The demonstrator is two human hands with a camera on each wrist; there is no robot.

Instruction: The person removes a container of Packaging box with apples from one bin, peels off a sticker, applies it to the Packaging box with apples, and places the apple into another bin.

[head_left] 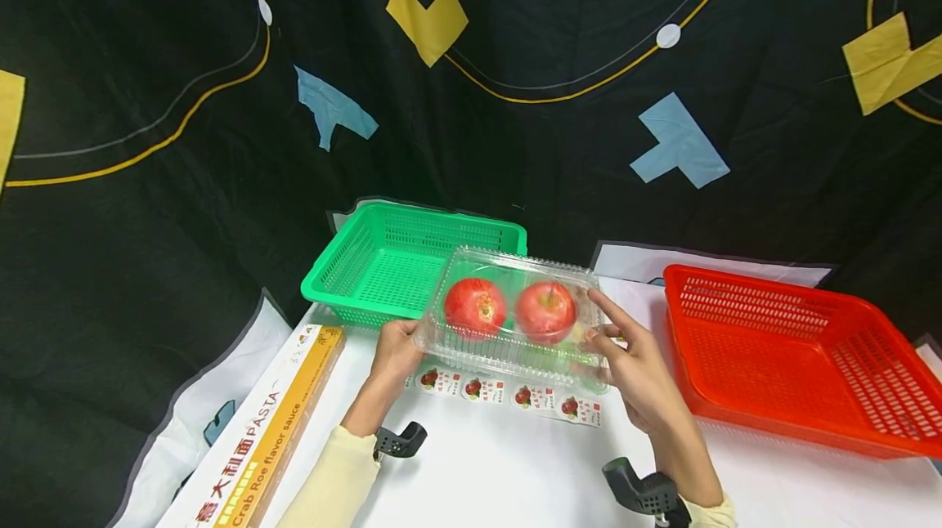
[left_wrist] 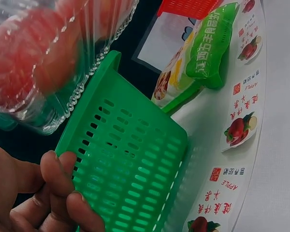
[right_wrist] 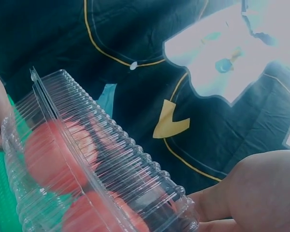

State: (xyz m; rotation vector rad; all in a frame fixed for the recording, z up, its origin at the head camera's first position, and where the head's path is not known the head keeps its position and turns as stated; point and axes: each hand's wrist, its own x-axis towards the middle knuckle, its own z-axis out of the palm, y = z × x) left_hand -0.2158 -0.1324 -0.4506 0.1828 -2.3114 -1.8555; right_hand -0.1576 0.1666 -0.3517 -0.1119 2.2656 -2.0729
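A clear plastic clamshell box (head_left: 515, 352) with two red apples (head_left: 474, 309) in it is held up over the table, its lid lying over them. My right hand (head_left: 639, 360) grips its right end, thumb at the corner and index finger stretched along the side. At the opposite end is my left hand (head_left: 397, 356), close to the lower left corner. In the left wrist view the left fingers (left_wrist: 58, 179) are loosely bent just below the box, with a gap between. Beneath the box, a strip of apple labels (head_left: 474, 389) lies on the white table.
Behind on the left stands a green basket (head_left: 346, 299); a red basket (head_left: 736, 409) stands right. A long pasta carton (head_left: 272, 438) lies along the left edge. A green food bag (left_wrist: 210, 53) sits behind the labels. A dark patterned cloth (head_left: 515, 168) hangs at the back.
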